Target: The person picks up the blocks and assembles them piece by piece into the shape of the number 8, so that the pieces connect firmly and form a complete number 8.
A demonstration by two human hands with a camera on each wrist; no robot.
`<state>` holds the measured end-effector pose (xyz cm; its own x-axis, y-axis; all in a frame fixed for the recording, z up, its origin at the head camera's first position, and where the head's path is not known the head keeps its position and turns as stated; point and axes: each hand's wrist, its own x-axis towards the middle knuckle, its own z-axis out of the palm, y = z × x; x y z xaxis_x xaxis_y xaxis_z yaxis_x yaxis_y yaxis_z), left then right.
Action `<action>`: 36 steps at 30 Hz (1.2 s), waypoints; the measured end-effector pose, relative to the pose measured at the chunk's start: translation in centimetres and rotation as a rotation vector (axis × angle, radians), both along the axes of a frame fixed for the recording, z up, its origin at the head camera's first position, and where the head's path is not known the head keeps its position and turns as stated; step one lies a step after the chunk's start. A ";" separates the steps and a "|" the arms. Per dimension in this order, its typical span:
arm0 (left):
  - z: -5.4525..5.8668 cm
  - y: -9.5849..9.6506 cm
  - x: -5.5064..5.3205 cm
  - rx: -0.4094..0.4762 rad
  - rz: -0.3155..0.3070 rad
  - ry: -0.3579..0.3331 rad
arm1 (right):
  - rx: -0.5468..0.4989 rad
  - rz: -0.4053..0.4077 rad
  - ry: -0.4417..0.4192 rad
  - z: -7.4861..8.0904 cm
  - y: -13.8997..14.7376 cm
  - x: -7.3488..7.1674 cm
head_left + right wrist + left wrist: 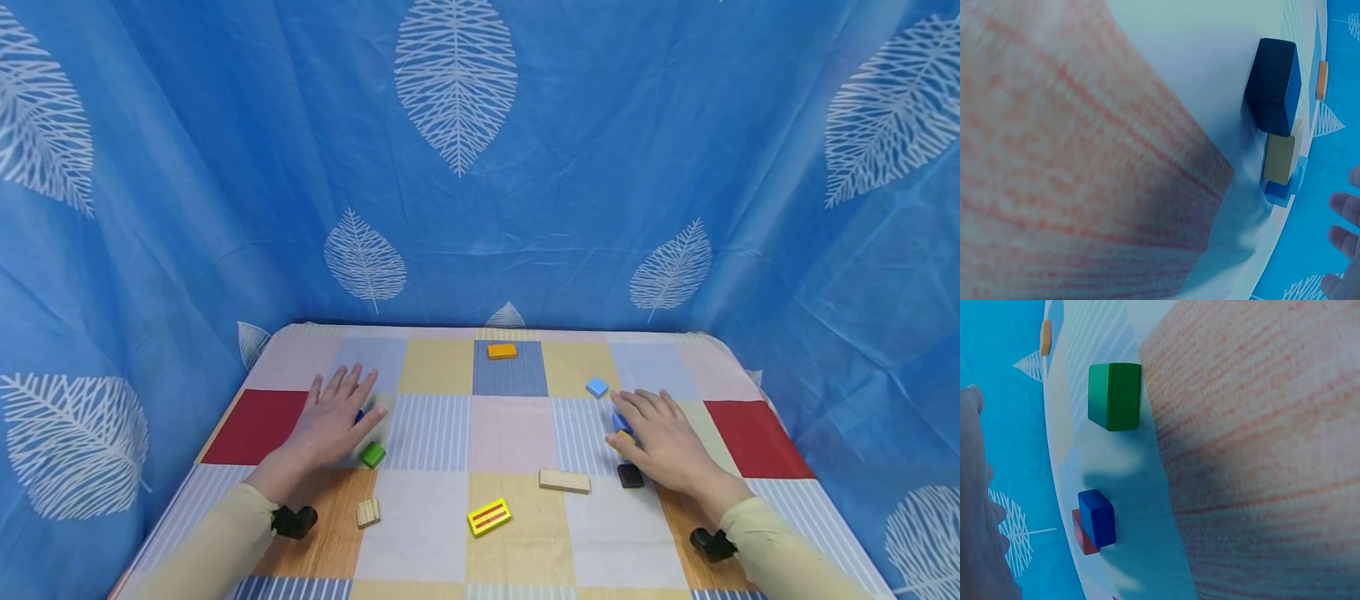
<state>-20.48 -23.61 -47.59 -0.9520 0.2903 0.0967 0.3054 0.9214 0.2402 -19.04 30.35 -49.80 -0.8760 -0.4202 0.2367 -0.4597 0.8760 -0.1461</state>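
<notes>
My left hand (330, 423) hovers over the table's left side with its fingers spread and holds nothing. Beside its thumb lies a green block (372, 454); a dark blue block (1097, 519) is mostly covered by the hand in the head view, with a red block (1085, 536) behind it. On the other side my right hand (667, 442) is stretched out, its grasp empty. Around its fingertips are a blue block (622, 423), a yellow block (1279, 158) partly hidden by the thumb, and a black block (630, 476).
A light blue block (597, 387) and an orange block (502, 352) lie toward the back. Nearer are a pale wooden plank (564, 481), a yellow block with red stripes (489, 517) and a striped wooden block (368, 512). Blue curtains (525, 225) enclose the patchwork-covered table (420, 542).
</notes>
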 end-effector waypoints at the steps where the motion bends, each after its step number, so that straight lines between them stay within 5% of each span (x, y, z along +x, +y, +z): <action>1: 0.0 0.0 0.0 -0.001 -0.005 0.002 | -0.001 0.001 0.000 0.0 -0.1 0.0; 36: -0.3 2.1 1.1 -0.031 -0.086 0.063 | 0.012 0.094 0.035 -0.3 -1.4 0.4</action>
